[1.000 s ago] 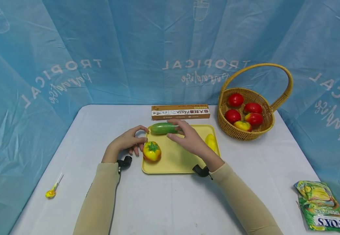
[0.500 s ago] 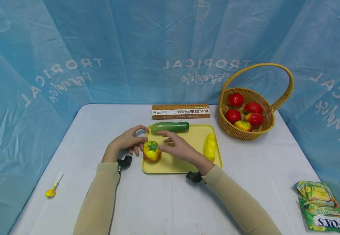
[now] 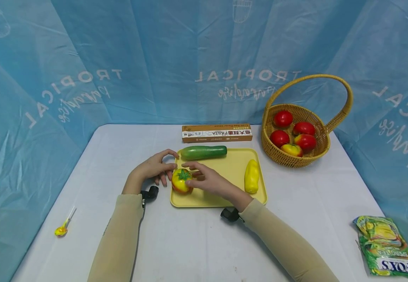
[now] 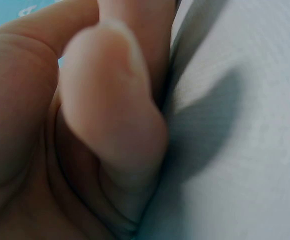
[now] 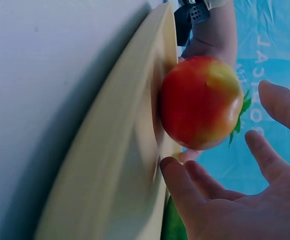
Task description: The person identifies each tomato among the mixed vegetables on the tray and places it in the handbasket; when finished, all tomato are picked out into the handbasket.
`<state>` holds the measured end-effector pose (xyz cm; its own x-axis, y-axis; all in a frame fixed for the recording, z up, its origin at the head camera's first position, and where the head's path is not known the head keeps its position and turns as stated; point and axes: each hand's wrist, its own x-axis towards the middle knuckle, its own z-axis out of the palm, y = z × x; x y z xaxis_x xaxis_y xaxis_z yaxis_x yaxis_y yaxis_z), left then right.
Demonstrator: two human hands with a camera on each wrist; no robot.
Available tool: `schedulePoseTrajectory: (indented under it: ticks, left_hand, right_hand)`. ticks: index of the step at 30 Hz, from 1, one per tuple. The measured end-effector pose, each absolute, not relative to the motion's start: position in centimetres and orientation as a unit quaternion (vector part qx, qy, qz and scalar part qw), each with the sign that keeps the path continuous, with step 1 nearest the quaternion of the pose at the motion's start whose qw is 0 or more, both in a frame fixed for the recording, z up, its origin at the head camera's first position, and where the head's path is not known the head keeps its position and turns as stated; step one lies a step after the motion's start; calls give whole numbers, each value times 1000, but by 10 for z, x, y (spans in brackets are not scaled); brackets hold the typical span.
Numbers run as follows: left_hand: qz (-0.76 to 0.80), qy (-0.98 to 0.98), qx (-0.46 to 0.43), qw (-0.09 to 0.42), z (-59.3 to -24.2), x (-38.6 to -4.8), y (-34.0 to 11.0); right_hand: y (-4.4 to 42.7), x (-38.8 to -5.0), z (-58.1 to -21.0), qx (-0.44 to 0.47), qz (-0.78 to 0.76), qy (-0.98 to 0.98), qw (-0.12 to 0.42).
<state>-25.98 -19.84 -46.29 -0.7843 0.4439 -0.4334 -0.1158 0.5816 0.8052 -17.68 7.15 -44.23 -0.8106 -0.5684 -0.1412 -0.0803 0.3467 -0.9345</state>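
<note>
A yellow-red tomato (image 3: 181, 181) with a green leafy top sits at the left end of the yellow tray (image 3: 221, 197). My right hand (image 3: 209, 180) hovers over the tray just right of it, fingers spread and loosely bent. In the right wrist view a gap shows between those fingers (image 5: 182, 182) and the tomato (image 5: 199, 102). Beside the tray's left edge, my left hand (image 3: 152, 167) rests on the table with relaxed fingers, holding nothing. A green cucumber-like vegetable (image 3: 204, 152) lies along the tray's far edge, and a long yellow vegetable (image 3: 251, 176) at its right end.
Behind the tray lies a pasta box (image 3: 217, 133). A wicker basket (image 3: 288, 161) with a tall handle, holding several red and yellow-red fruits, stands at the back right. A lollipop (image 3: 63, 228) lies front left and a green Fox's candy bag (image 3: 389, 246) front right.
My right hand has moved from above the green vegetable left and toward the front, to the tomato's right side. The left hand has stayed in place.
</note>
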Motion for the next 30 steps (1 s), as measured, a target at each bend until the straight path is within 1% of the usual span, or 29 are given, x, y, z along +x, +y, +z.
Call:
schedulePoseTrajectory:
  ticks: [30]
  left_hand:
    - [442,832,107,316,-461,-260,-199]
  right_hand:
    - [63,-176,-451,-223,-513,799,221]
